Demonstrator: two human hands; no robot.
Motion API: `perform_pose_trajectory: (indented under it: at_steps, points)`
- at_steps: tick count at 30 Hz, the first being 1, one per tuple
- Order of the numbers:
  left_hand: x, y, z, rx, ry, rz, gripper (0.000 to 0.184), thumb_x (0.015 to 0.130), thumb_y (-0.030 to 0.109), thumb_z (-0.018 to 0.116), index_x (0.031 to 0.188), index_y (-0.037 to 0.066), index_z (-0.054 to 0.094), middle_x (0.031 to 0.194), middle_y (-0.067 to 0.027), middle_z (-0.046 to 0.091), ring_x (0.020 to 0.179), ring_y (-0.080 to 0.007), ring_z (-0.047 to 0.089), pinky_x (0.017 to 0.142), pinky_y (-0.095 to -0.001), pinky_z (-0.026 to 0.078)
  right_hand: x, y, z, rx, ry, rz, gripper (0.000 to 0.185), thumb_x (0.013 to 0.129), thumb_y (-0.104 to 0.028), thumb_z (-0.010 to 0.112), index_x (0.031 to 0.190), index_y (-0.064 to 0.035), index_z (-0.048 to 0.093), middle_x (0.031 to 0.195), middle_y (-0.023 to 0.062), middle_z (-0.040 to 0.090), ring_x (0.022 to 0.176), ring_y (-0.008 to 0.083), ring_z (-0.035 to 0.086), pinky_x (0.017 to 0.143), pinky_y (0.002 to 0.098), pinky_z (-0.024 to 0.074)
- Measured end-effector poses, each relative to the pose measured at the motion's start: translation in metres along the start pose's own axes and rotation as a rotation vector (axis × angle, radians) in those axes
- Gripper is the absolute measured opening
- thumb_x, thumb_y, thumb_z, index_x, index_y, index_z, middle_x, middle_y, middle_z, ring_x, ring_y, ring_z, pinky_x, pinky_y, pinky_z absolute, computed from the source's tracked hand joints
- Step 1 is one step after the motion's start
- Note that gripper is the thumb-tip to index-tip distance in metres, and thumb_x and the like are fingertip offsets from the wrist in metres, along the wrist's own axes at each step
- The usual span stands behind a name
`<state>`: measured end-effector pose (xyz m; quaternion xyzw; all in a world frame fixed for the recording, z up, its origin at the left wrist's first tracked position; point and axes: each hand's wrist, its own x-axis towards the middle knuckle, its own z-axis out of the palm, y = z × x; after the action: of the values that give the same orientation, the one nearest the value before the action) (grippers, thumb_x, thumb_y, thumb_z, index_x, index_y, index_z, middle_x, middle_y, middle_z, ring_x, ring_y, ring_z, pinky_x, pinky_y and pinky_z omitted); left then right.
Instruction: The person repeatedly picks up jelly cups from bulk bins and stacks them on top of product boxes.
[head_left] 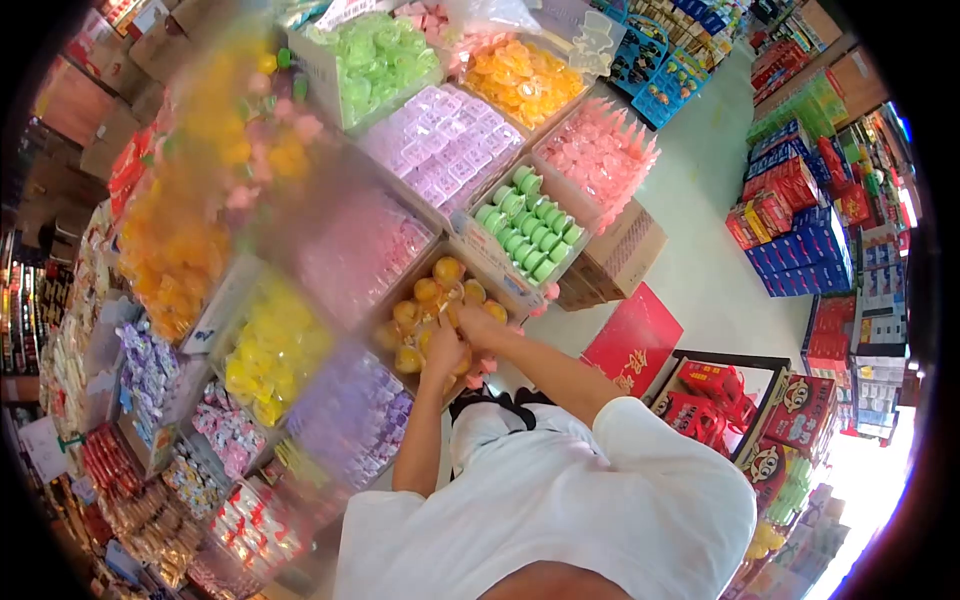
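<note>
Both my hands are close together over a box [388, 335] of round orange wrapped items [449, 270]. My left hand [444, 352] comes in from below with its fingers closed. My right hand [480, 327] reaches in from the right, its fingers closed too and almost meeting the left. What they grip between them is small and partly hidden; it may be one of the orange items or its clear wrapper. More orange items lie around both hands.
Beyond this box stand bins of green round containers [530, 225], pink packets [597, 150], lilac cases [440, 140] and yellow packets [275, 350]. A red mat [633, 340] lies on the floor at right. Red gift boxes [705, 400] stand near my right side.
</note>
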<state>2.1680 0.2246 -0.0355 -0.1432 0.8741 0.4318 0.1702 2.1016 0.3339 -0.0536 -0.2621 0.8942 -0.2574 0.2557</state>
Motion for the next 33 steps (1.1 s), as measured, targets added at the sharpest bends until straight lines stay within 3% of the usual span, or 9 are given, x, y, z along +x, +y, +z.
perform_pose_trajectory:
  at_steps: [7,10,12,13,14,16,20,30,33]
  points:
    - [0.003,-0.026,-0.001,0.033,0.021,0.252,0.062,0.085,0.014,0.063,0.137,-0.006,0.036,0.117,-0.0347,0.054,0.106,-0.048,0.056,0.089,-0.0498,0.046,-0.024,-0.016,-0.025,-0.087,0.091,0.177,0.048,0.076,-0.021,0.071,0.117,-0.0021,0.056,0.118,0.0218,0.056,0.105,0.0411,0.061,0.088,0.0471,0.0505]
    - [-0.014,0.004,-0.011,-0.212,0.096,0.313,0.056,0.088,0.014,0.064,0.135,-0.006,0.039,0.119,-0.0272,0.057,0.108,-0.0401,0.059,0.092,-0.0457,0.046,-0.065,-0.026,-0.055,0.079,0.248,0.145,0.047,0.075,-0.023,0.072,0.115,-0.0038,0.059,0.115,0.0198,0.057,0.107,0.0389,0.059,0.091,0.0468,0.0493]
    - [-0.048,0.057,-0.021,-0.461,0.009,0.149,0.049,0.093,0.018,0.062,0.134,-0.002,0.043,0.127,-0.0169,0.055,0.109,-0.0294,0.059,0.094,-0.0389,0.047,-0.096,-0.019,-0.057,0.192,0.282,0.131,0.046,0.075,-0.022,0.072,0.116,-0.0045,0.06,0.114,0.0192,0.057,0.107,0.0375,0.058,0.092,0.0464,0.0486]
    - [-0.05,0.066,-0.017,-0.276,0.051,0.279,0.045,0.091,0.016,0.065,0.129,-0.001,0.046,0.114,-0.0136,0.06,0.102,-0.0244,0.062,0.086,-0.035,0.051,-0.114,-0.014,-0.054,0.363,0.376,0.051,0.048,0.074,-0.02,0.072,0.118,-0.0057,0.06,0.113,0.0184,0.057,0.107,0.0367,0.058,0.092,0.0454,0.0488]
    - [-0.052,0.076,-0.012,-0.257,0.014,0.313,0.045,0.091,0.016,0.065,0.129,-0.001,0.046,0.114,-0.0136,0.06,0.102,-0.0244,0.062,0.086,-0.035,0.051,-0.132,-0.006,-0.053,0.525,0.472,-0.035,0.05,0.073,-0.018,0.072,0.12,-0.0069,0.061,0.113,0.0176,0.058,0.108,0.036,0.057,0.092,0.0445,0.0489]
    - [-0.077,0.123,-0.01,-0.533,-0.428,-0.132,0.041,0.089,0.015,0.068,0.122,0.0,0.049,0.102,-0.0105,0.063,0.09,-0.0177,0.063,0.079,-0.0314,0.053,-0.187,-0.004,-0.076,0.555,0.508,0.023,0.054,0.072,-0.016,0.073,0.124,-0.0086,0.06,0.116,0.0171,0.058,0.11,0.0357,0.057,0.094,0.0436,0.0488]
    - [-0.09,0.151,0.054,-0.232,-0.476,0.362,0.039,0.083,0.018,0.077,0.105,0.002,0.048,0.096,-0.0073,0.057,0.085,-0.0137,0.057,0.076,-0.0284,0.05,-0.282,0.014,-0.075,0.521,0.756,0.083,0.063,0.07,-0.015,0.076,0.13,-0.0121,0.057,0.12,0.0169,0.053,0.106,0.0375,0.057,0.093,0.041,0.0502]
    - [-0.2,0.242,0.219,-0.271,-0.982,0.513,0.044,0.088,0.018,0.072,0.117,0.001,0.044,0.109,-0.0087,0.054,0.098,-0.0133,0.056,0.086,-0.028,0.048,-0.463,0.038,-0.014,0.781,1.59,0.481,0.059,0.068,-0.014,0.076,0.124,-0.0048,0.062,0.112,0.0186,0.061,0.1,0.0329,0.061,0.088,0.0378,0.0513]
    - [-0.243,0.25,0.27,-0.188,-1.102,0.53,0.045,0.089,0.019,0.071,0.12,0.0,0.044,0.111,-0.0097,0.054,0.099,-0.0146,0.056,0.086,-0.0289,0.048,-0.524,0.046,0.009,0.704,1.59,0.653,0.056,0.07,-0.013,0.074,0.124,-0.0034,0.061,0.117,0.0177,0.061,0.104,0.0305,0.063,0.092,0.0392,0.0503]
